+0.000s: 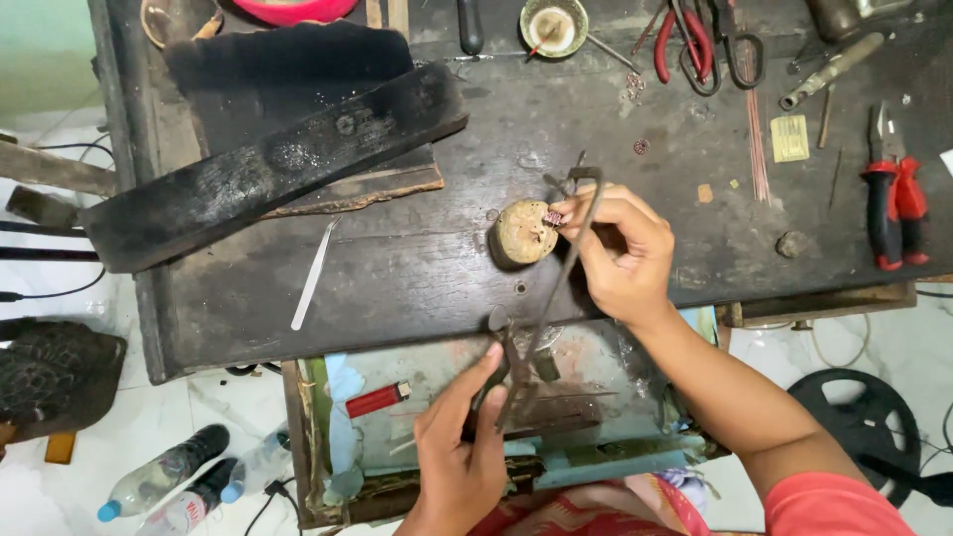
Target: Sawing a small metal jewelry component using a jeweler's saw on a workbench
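Note:
My left hand (pixel 460 440) grips the handles of long dark metal tongs (pixel 556 278), whose jaws reach up to a small round tan block (pixel 522 233) on the dark workbench (pixel 417 268). My right hand (pixel 620 248) pinches a small reddish piece (pixel 552 217) at the block's right edge, right by the tong tips. The fingers of both hands are closed around what they hold.
A charred black plank (pixel 268 164) lies at the back left, white tweezers (pixel 314 274) in the middle. Red-handled scissors (pixel 685 45), red pliers (pixel 893 203) and a small bowl (pixel 553 25) sit at the back right. A red lighter (pixel 377 399) lies in the open drawer; bottles (pixel 164 481) stand on the floor.

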